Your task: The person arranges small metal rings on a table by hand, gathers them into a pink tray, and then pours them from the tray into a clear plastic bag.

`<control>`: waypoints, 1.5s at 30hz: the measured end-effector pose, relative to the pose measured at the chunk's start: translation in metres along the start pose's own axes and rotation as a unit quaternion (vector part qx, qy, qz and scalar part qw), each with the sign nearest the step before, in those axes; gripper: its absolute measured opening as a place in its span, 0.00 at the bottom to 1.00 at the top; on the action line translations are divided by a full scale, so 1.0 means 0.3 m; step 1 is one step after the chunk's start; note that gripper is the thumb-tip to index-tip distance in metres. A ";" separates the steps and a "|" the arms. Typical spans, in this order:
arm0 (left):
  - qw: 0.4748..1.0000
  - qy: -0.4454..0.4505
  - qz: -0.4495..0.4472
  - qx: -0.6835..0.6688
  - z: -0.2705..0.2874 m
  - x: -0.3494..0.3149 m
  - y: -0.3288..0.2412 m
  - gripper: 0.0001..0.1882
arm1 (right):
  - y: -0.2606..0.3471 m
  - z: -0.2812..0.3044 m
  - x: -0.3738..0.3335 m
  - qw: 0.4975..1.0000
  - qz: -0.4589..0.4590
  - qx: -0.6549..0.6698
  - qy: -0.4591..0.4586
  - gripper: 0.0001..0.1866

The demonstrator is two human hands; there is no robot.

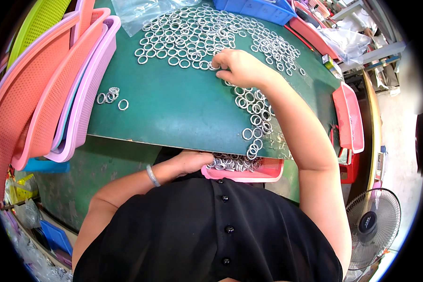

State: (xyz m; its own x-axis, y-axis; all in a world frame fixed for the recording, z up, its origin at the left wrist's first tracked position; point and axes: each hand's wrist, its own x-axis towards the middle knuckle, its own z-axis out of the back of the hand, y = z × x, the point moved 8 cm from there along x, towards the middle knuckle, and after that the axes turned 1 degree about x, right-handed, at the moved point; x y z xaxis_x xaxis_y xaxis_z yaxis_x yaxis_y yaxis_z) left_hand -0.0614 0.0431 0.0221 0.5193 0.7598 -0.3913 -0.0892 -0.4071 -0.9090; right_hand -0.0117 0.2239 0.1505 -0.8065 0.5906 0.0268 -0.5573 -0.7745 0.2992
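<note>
My right hand point(239, 68) reaches over the green table point(164, 110), fingers curled down at the near edge of a wide spread of silvery metal rings point(185, 40). Its thumb stands apart from the fingers, and the fingertips touch or nearly touch a ring there. A strip of more rings point(256, 108) runs from below this hand to the table's front edge. Under that edge, in front of my body, is a pink basket point(268, 171) with many rings inside. My left hand point(192, 162) is closed at the basket's left end; its fingertips are partly hidden.
Stacked plastic baskets point(87, 89) in pink, purple and green stand at the left. Several rings point(110, 95) lie apart near them. A blue bin point(261, 8) and a clear plastic bag point(145, 11) are at the back. At the right are a pink tray point(348, 117) and a fan point(369, 223).
</note>
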 end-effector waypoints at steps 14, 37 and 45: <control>1.000 0.014 -0.005 -0.018 0.000 0.018 0.043 0.18 | 0.052 0.038 -0.002 1.000 0.023 -0.001 0.021 0.16; 0.996 -0.053 -0.032 -0.066 -0.007 -0.009 -0.028 0.10 | -0.016 -0.027 -0.319 0.998 -0.049 -0.016 -0.043 0.28; 0.995 -0.024 -0.020 -0.090 -0.027 -0.023 -0.021 0.24 | 0.223 -0.068 -0.446 0.997 0.056 0.054 -0.028 0.24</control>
State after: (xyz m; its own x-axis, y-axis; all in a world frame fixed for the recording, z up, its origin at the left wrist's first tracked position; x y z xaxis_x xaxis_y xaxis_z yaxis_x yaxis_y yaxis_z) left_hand -0.0576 0.0363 0.0317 0.4775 0.7992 -0.3651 0.0869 -0.4565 -0.8855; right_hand 0.0548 0.0885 0.1476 -0.8490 0.5150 0.1183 -0.4368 -0.8100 0.3914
